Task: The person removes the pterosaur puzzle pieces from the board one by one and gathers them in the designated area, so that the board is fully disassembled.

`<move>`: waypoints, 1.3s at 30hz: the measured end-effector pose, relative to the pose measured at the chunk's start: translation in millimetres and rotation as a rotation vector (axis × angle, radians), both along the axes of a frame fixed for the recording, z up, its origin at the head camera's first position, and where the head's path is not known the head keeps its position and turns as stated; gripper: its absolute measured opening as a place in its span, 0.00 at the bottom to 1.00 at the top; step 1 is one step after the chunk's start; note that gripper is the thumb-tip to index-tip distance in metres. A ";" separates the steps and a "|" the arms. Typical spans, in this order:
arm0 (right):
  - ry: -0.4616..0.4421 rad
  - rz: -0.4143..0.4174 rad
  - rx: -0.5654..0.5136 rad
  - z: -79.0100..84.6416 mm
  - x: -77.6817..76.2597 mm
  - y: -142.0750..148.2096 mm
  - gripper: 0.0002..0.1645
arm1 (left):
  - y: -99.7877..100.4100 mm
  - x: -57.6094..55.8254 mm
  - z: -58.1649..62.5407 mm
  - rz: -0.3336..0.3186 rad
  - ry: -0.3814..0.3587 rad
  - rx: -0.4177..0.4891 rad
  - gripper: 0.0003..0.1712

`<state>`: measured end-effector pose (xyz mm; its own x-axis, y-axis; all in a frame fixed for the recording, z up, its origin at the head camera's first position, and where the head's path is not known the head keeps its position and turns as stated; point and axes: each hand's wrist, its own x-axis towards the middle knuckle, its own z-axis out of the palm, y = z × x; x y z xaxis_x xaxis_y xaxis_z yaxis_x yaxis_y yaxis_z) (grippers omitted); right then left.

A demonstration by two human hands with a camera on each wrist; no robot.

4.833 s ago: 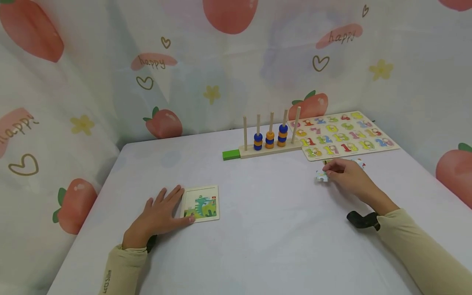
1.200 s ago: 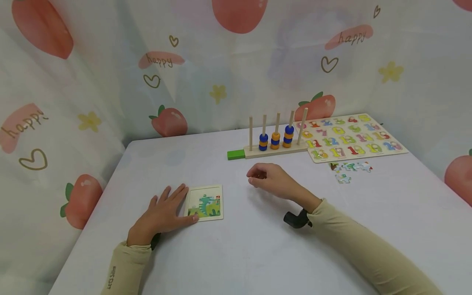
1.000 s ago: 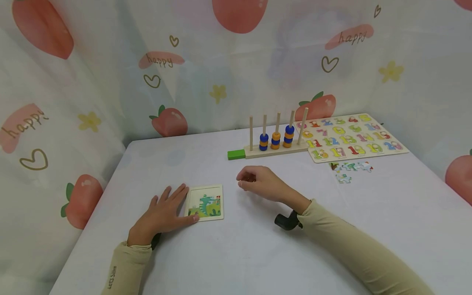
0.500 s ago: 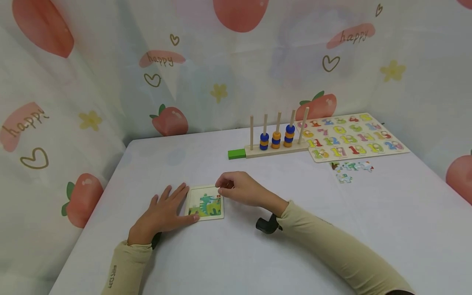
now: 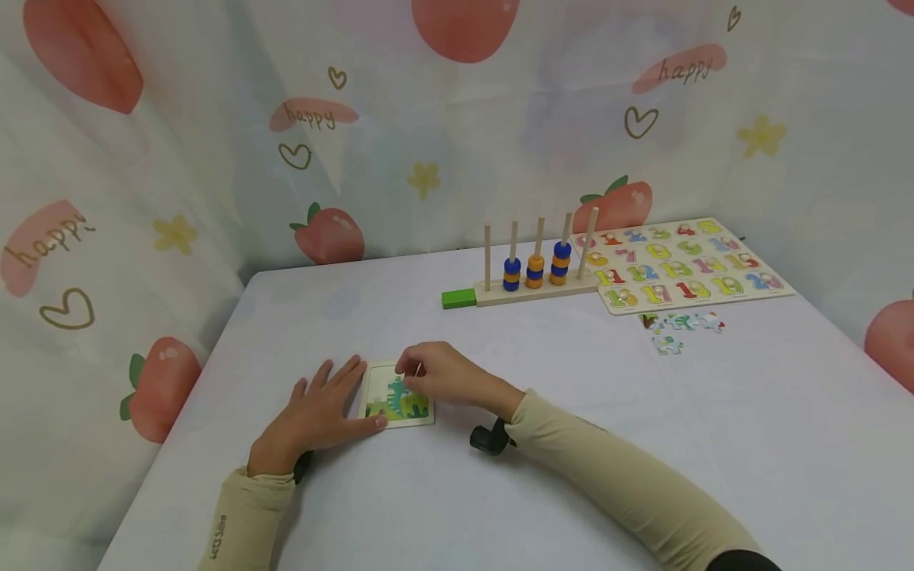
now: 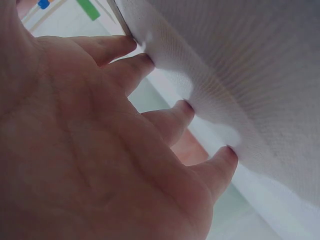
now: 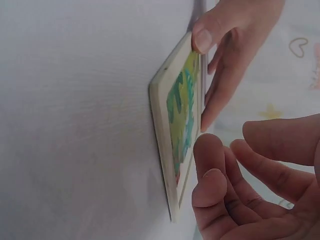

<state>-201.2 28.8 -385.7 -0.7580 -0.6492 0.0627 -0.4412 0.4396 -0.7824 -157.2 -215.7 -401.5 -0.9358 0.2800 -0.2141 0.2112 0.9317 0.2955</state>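
A small square jigsaw tray (image 5: 397,424) with a pale frame lies on the table. Assembled pieces inside it show part of a green dinosaur picture (image 5: 400,403), and its upper part is bare. My left hand (image 5: 314,416) lies spread flat at the tray's left side, its thumb on the near left corner. In the left wrist view, the fingertips (image 6: 182,110) press on the cloth. Over the tray's upper right is my right hand (image 5: 446,374), fingers bent toward the thumb. In the right wrist view, the curled fingers (image 7: 210,189) show no piece, and I cannot tell whether they pinch one.
Loose jigsaw pieces (image 5: 667,346) lie at right, below a wooden number board (image 5: 696,266). A bead abacus (image 5: 535,293) with upright pegs and a green end block (image 5: 458,299) stands at the back. A patterned cloth (image 5: 457,143) hangs behind and at the sides.
My right hand has travelled left from the loose pieces, across the table, until it hovers over the tray. My left hand has stayed beside the tray.
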 end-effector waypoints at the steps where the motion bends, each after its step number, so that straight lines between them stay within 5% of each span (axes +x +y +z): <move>1: 0.005 0.000 0.008 -0.6 -0.8 -1.9 0.10 | -0.2 0.0 0.0 -0.001 0.000 0.002 0.62; 25: 0.073 0.002 0.277 -1.5 -11.9 -25.2 0.11 | -3.4 -0.5 -1.7 -0.022 0.024 0.019 0.61; 39: 0.028 -0.051 0.133 -9.0 -11.4 -23.0 0.05 | -2.8 -0.9 -0.9 -0.018 0.012 0.021 0.61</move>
